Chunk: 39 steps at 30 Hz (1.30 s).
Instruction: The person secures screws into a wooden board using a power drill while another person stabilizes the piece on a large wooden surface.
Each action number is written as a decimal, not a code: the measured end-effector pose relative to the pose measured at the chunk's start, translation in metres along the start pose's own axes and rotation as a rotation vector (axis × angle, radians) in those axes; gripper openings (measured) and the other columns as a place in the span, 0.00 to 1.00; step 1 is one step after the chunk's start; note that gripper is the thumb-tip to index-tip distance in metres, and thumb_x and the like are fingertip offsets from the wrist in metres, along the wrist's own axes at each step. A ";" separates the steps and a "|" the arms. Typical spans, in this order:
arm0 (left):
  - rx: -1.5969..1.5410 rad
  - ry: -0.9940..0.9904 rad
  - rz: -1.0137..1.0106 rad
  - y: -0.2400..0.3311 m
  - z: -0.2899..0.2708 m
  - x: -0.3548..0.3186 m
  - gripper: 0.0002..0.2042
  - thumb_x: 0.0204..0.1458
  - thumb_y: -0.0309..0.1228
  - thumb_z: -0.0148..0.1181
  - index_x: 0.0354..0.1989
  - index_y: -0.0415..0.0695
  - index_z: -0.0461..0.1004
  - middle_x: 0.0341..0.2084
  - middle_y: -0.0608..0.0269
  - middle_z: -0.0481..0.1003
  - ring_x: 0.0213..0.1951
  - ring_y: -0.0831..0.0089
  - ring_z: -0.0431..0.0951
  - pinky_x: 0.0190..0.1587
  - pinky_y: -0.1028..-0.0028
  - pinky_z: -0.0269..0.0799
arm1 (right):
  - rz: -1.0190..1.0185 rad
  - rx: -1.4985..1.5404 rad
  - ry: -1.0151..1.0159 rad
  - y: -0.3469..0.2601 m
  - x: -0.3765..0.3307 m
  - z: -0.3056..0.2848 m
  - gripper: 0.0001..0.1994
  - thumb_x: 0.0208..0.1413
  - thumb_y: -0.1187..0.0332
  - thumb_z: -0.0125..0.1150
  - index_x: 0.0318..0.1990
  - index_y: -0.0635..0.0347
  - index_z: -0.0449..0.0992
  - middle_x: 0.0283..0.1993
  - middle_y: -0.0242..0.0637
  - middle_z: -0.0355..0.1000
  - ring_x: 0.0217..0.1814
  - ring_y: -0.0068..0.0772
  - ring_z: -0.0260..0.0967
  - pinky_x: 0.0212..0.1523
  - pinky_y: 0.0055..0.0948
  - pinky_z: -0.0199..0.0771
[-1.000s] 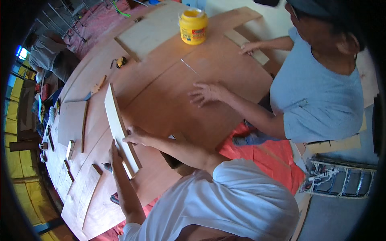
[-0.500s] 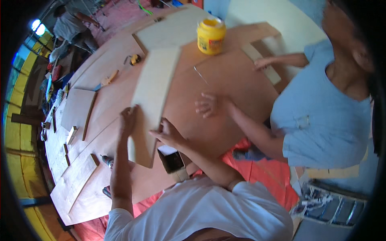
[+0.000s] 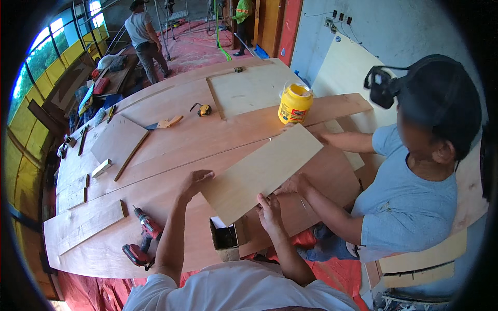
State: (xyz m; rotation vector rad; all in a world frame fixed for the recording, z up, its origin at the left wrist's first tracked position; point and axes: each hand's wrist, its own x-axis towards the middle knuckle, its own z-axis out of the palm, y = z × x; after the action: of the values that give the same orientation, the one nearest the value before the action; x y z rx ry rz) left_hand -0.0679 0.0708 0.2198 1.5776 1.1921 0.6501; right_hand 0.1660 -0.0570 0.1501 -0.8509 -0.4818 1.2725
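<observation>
A pale rectangular plywood panel [image 3: 262, 173] is held tilted above the large table between me and a co-worker. My left hand [image 3: 196, 182] is at its left edge, fingertips and thumb against the wood. My right hand [image 3: 270, 210] grips the near edge, thumb on top and fingers underneath, partly hidden. The co-worker's hands [image 3: 294, 184] hold the panel's right end, one on the near edge and one at the far corner. Below the panel stands an open cardboard box [image 3: 236, 241].
A yellow tub [image 3: 295, 106] stands beyond the panel. On the wooden table [image 3: 176, 150] lie a red cordless drill [image 3: 147, 233], a tape measure [image 3: 204, 110], a handsaw [image 3: 168, 122] and wood offcuts [image 3: 93, 228]. The co-worker stands close on the right; other people are farther back.
The panel has swung clockwise, its far end coming right toward the co-worker, who now holds it. My hands moved with it, and the view has tilted up.
</observation>
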 end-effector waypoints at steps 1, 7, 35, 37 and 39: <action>-0.110 -0.064 -0.114 -0.007 -0.002 -0.007 0.23 0.56 0.47 0.53 0.46 0.37 0.73 0.35 0.59 0.76 0.37 0.72 0.76 0.42 0.69 0.72 | 0.039 0.033 0.041 0.000 0.000 -0.002 0.18 0.54 0.69 0.60 0.51 0.57 0.64 0.49 0.32 0.65 0.51 0.28 0.64 0.48 0.36 0.69; -0.871 -0.120 -0.165 -0.035 0.027 -0.066 0.22 0.59 0.41 0.49 0.52 0.35 0.65 0.43 0.54 0.74 0.43 0.65 0.76 0.48 0.65 0.72 | 0.051 0.089 0.042 0.000 -0.011 0.004 0.18 0.55 0.70 0.58 0.52 0.54 0.62 0.49 0.33 0.65 0.53 0.31 0.63 0.51 0.41 0.69; -1.077 0.273 -0.060 -0.064 -0.003 -0.142 0.27 0.52 0.37 0.57 0.58 0.37 0.57 0.49 0.55 0.68 0.50 0.63 0.70 0.53 0.63 0.68 | 0.394 -0.467 -0.115 0.008 -0.074 -0.068 0.12 0.62 0.64 0.49 0.47 0.61 0.70 0.41 0.39 0.74 0.39 0.28 0.74 0.42 0.27 0.75; -1.077 0.321 -0.122 -0.066 -0.006 -0.138 0.28 0.52 0.37 0.57 0.58 0.37 0.57 0.49 0.55 0.68 0.50 0.63 0.70 0.53 0.63 0.68 | 0.401 -0.464 -0.123 0.012 -0.073 -0.063 0.12 0.62 0.63 0.49 0.46 0.61 0.70 0.41 0.39 0.74 0.39 0.28 0.74 0.43 0.27 0.75; -1.085 0.328 -0.129 -0.066 -0.008 -0.134 0.28 0.52 0.37 0.57 0.58 0.37 0.57 0.49 0.55 0.68 0.50 0.63 0.71 0.53 0.62 0.68 | 0.379 -0.414 -0.143 0.014 -0.072 -0.057 0.12 0.61 0.62 0.52 0.45 0.61 0.71 0.39 0.36 0.75 0.39 0.26 0.73 0.40 0.24 0.74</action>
State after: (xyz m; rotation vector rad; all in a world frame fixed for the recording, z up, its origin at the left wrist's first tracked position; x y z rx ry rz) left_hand -0.1486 -0.0487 0.1806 0.4875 0.8817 1.2270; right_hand 0.1802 -0.1413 0.1138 -1.2454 -0.7385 1.6170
